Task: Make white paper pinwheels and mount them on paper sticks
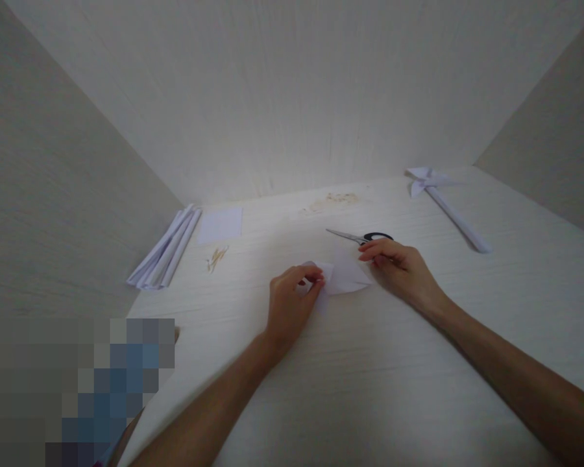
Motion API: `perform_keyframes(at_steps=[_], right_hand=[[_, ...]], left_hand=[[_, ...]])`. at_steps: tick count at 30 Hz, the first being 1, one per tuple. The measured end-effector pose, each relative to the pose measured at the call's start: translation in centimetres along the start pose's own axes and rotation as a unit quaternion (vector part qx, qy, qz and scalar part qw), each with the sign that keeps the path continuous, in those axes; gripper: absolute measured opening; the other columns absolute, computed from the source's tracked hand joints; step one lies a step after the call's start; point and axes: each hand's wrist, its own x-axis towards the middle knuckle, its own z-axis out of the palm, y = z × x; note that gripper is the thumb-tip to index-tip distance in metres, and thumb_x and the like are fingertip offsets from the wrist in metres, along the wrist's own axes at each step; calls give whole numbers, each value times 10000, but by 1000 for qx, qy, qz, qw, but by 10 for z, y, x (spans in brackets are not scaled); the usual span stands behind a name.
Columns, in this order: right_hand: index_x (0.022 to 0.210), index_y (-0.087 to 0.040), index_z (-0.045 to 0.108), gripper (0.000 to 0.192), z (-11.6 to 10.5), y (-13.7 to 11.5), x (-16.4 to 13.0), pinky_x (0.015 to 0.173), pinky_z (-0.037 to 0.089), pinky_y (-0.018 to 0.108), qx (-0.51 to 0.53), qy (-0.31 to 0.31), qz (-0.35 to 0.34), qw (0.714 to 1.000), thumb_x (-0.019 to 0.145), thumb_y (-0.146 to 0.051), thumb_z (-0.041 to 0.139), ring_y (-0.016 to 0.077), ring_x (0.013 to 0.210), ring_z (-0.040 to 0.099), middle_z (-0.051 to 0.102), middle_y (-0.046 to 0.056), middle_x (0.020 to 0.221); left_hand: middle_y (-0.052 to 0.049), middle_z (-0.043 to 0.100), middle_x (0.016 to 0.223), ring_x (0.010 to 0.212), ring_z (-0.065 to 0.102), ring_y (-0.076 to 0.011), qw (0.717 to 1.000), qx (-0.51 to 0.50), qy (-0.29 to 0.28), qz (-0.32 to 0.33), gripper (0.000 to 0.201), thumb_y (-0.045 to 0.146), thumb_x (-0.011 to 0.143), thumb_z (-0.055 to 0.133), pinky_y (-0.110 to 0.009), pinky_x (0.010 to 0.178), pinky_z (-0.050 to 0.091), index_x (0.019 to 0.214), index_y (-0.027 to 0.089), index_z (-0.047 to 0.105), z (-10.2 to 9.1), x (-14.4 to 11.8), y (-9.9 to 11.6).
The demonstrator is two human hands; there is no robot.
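My left hand [294,301] pinches a folded piece of white paper [346,275] at its left part, thumb against fingers. The paper has pointed flaps and spreads rightward over the white table. My right hand [403,269] is just right of the paper, its fingers loosely bent with a gap at the thumb and nothing visible between them. Beyond those fingers lie scissors [345,235] with black handles, blades pointing left. One handle ring is partly hidden by my right hand, and I cannot tell whether the fingers touch it.
A paper pinwheel [455,217] on a rolled stick lies at the right. At the left are several rolled paper tubes [168,250], a square paper sheet [220,224] and several cotton swabs [217,258]. Pale walls enclose the table's back and sides. A blurred patch covers the lower left.
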Motion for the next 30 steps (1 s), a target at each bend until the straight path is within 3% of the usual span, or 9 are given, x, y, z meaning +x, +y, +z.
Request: perform_keyframes(at_steps=[6, 13, 16, 22, 25, 30], right_hand=[[781, -212, 677, 238, -10, 6, 3, 695, 472, 320, -55, -135, -45, 988, 748, -121, 460, 182, 871, 575, 597, 70, 985], [768, -217, 690, 136, -11, 6, 7, 607, 477, 279, -29, -197, -39, 979, 724, -178, 568, 172, 840, 569, 538, 77, 1081], [747, -207, 692, 92, -9, 4, 14, 629, 480, 276, -1, -225, -38, 974, 703, -223, 613, 174, 854, 564, 545, 70, 1043], [729, -169, 641, 159, 4, -9, 18, 459, 428, 205, 72, -304, 53, 949, 766, -276, 529, 73, 508, 504, 578, 30, 800], [711, -158, 601, 169, 9, -16, 17, 397, 361, 180, 50, -310, 73, 947, 771, -287, 510, 57, 456, 449, 559, 19, 740], [627, -158, 580, 173, 13, -18, 17, 449, 353, 187, -53, -267, 12, 962, 761, -228, 497, 72, 523, 455, 529, 13, 724]], left_hand=[[-3, 674, 699, 604, 591, -108, 1000, -8, -2, -8, 94, 103, 637, 614, -238, 596, 484, 698, 174, 623, -1, 0, 2], [-1, 674, 699, 600, 591, -104, 1000, -16, -2, -9, 94, 101, 633, 613, -235, 603, 486, 691, 174, 624, -1, 1, 1], [0, 674, 695, 599, 591, -102, 1000, -14, -5, -16, 108, 89, 626, 616, -233, 604, 484, 694, 172, 628, -1, 1, 1], [7, 671, 685, 592, 591, -105, 1000, -15, -3, -26, 103, 92, 620, 622, -236, 601, 485, 674, 179, 628, -1, 1, 0], [10, 671, 682, 593, 591, -106, 999, -19, -1, -31, 103, 99, 622, 623, -239, 602, 488, 682, 182, 630, -1, 1, -1], [10, 672, 690, 604, 590, -108, 999, -22, 0, -36, 82, 125, 637, 622, -239, 607, 489, 689, 187, 633, 0, 1, -2]])
